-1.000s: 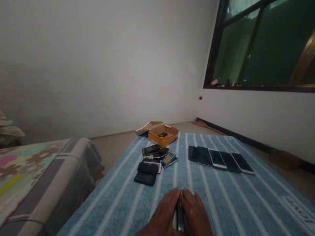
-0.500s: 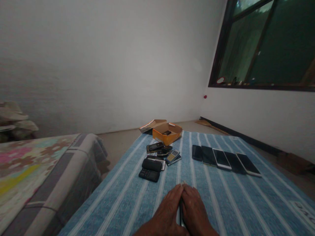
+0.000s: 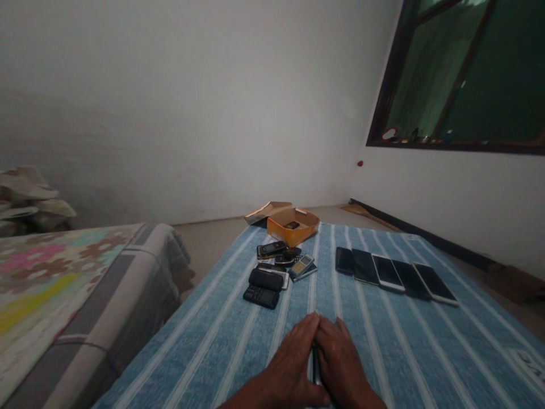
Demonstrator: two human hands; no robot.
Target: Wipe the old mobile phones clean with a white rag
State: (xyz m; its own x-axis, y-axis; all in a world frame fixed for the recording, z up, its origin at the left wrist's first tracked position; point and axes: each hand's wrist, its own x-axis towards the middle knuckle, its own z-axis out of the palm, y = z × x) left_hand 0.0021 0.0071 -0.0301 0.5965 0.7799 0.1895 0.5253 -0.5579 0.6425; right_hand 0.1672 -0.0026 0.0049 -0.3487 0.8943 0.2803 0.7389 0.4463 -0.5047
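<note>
My left hand (image 3: 293, 359) and my right hand (image 3: 340, 355) are pressed close together at the near end of the cloth, fingertips meeting. Between them, edge-on, is a slim dark mobile phone (image 3: 315, 363) with a silvery side; most of it is covered by my palms and fingers. Both hands are closed around it. Beyond my left hand, a black keypad phone (image 3: 261, 296) lies nearest in a loose heap, with a black phone (image 3: 265, 279) behind it and a silver keypad phone (image 3: 302, 266) to the right. To the right, several smartphones lie side by side, including a white-framed one (image 3: 387, 272).
An open orange box (image 3: 293, 233) with a small dark item inside stands at the far end of the blue striped cloth (image 3: 204, 335). A bed with a flowered cover (image 3: 55, 272) is on the left. A dark-framed window (image 3: 451, 74) is in the right wall.
The view has shifted slightly, moving the table items a little right and up. My hands stay together around the phone, and a right-hand finger now lifts slightly apart.
</note>
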